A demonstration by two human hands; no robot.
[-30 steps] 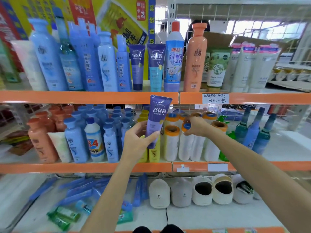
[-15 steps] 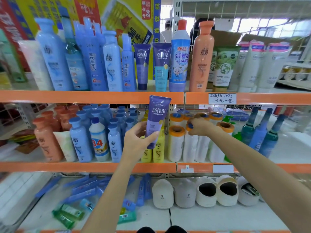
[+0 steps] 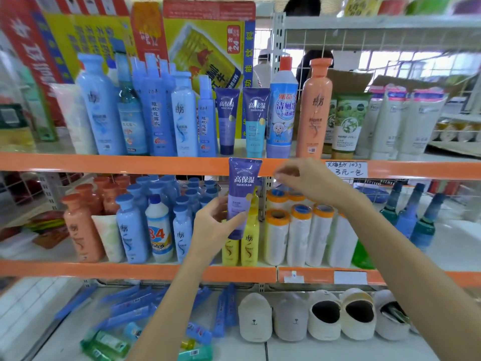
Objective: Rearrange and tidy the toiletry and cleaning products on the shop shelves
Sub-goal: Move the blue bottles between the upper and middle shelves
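My left hand (image 3: 213, 227) grips a purple tube (image 3: 240, 188) by its lower half and holds it upright in front of the middle shelf. Its top reaches the orange edge of the upper shelf (image 3: 130, 162). Two similar tubes (image 3: 227, 118) (image 3: 256, 121) stand on that upper shelf just above it. My right hand (image 3: 309, 181) hovers right of the held tube at the shelf edge, fingers loosely curled, with nothing seen in them. It is above the orange-capped white rolls (image 3: 299, 230).
Blue bottles (image 3: 161, 113), a toilet cleaner bottle (image 3: 282, 110) and a tall orange bottle (image 3: 316, 108) crowd the upper shelf. Yellow bottles (image 3: 250, 243) stand behind the held tube. Slippers (image 3: 325, 316) and loose blue packs (image 3: 130, 306) lie on the bottom shelf. A person stands behind the shelving.
My right hand has lifted off the tops of the rolls and risen to the upper shelf's edge. My left hand keeps the purple tube at about the same spot.
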